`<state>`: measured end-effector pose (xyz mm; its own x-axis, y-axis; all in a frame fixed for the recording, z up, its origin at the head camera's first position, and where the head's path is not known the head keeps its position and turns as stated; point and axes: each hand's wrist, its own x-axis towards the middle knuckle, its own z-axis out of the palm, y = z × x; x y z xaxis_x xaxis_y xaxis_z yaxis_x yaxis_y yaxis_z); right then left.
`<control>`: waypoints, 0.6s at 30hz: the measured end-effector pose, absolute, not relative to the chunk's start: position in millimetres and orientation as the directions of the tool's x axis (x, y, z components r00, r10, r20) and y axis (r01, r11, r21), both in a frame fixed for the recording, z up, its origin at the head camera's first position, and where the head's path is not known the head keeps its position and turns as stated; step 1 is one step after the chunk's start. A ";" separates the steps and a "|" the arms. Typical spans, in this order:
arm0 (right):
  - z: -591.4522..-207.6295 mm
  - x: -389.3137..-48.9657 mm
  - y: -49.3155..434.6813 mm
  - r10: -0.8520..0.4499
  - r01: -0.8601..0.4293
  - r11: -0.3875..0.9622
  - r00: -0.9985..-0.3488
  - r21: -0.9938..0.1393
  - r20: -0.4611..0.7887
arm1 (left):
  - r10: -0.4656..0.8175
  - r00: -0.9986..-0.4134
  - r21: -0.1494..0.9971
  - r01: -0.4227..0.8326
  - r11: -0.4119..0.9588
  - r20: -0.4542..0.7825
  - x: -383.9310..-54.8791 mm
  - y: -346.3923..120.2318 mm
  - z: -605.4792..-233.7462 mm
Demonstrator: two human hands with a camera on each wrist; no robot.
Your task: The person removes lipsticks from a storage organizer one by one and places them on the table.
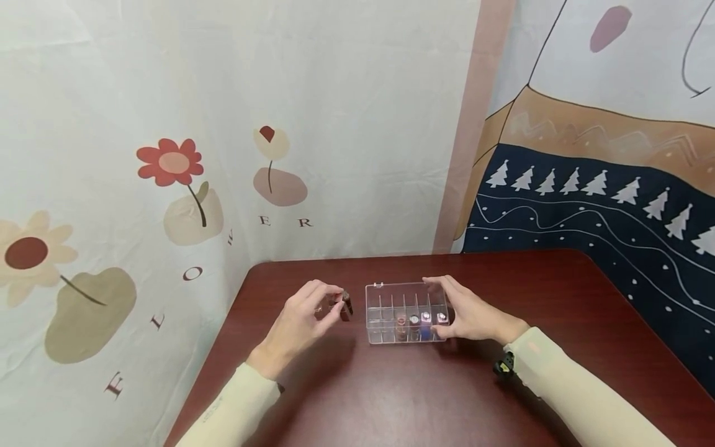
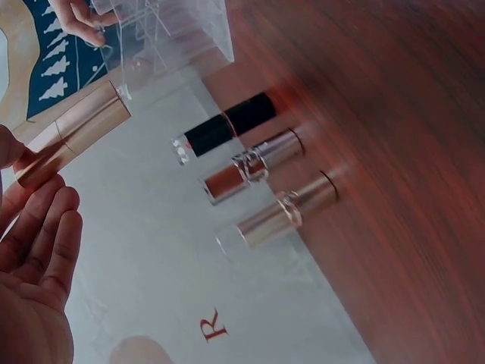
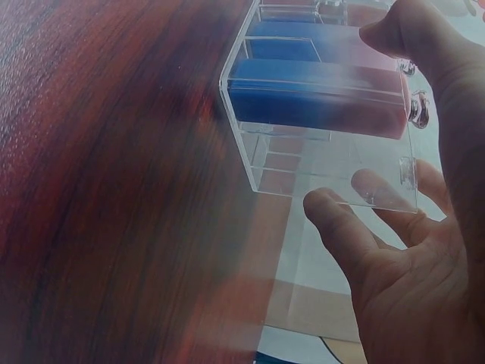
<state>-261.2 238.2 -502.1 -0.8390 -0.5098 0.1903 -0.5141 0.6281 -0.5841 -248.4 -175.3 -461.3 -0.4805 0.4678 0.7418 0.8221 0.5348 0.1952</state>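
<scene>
My left hand (image 1: pixel 298 320) pinches a rose-gold lipstick tube (image 2: pixel 83 129) between thumb and fingertips, left of the box. Three more tubes stand upright on the table beside that hand in the left wrist view: a black one (image 2: pixel 231 125), a brown one with a silvery middle (image 2: pixel 254 165) and a gold one with a clear end (image 2: pixel 288 208). My right hand (image 1: pixel 475 313) grips the right end of a clear divided box (image 1: pixel 380 338), thumb in front and fingers behind. Several tubes fill its front right compartments, among them a blue-and-pink tube (image 3: pixel 318 98) with a silvery knob.
A dark red wooden table (image 1: pixel 391 391) carries everything. Behind it hangs a pale cloth (image 1: pixel 363 124) printed with flowers, and at the right a navy cloth (image 1: pixel 558 205) with white trees. A dark wrist device (image 1: pixel 504 366) sits at my right cuff.
</scene>
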 end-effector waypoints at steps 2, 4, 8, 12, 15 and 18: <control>-502.3 -261.7 238.9 -0.511 -0.521 0.625 -0.836 -0.582 0.200 | 0.463 -0.485 0.194 0.816 0.544 0.741 -248.9 -178.1 -462.3; -502.5 -262.2 239.3 -0.510 -0.521 0.624 -0.836 -0.582 0.201 | 0.461 -0.493 0.196 0.810 0.553 0.738 -249.3 -180.8 -463.6; -502.7 -262.8 238.9 -0.505 -0.508 0.629 -0.842 -0.588 0.187 | 0.458 -0.519 0.207 0.793 0.573 0.722 -248.9 -186.8 -466.5; -502.9 -262.8 238.6 -0.505 -0.508 0.631 -0.843 -0.586 0.187 | 0.449 -0.535 0.221 0.783 0.582 0.715 -248.4 -192.7 -469.7; -502.6 -261.9 238.5 -0.506 -0.516 0.631 -0.840 -0.580 0.198 | 0.446 -0.539 0.221 0.779 0.587 0.715 -248.0 -196.1 -472.7; -502.1 -260.7 238.0 -0.508 -0.528 0.627 -0.835 -0.574 0.213 | 0.444 -0.543 0.218 0.773 0.596 0.713 -247.6 -199.8 -476.3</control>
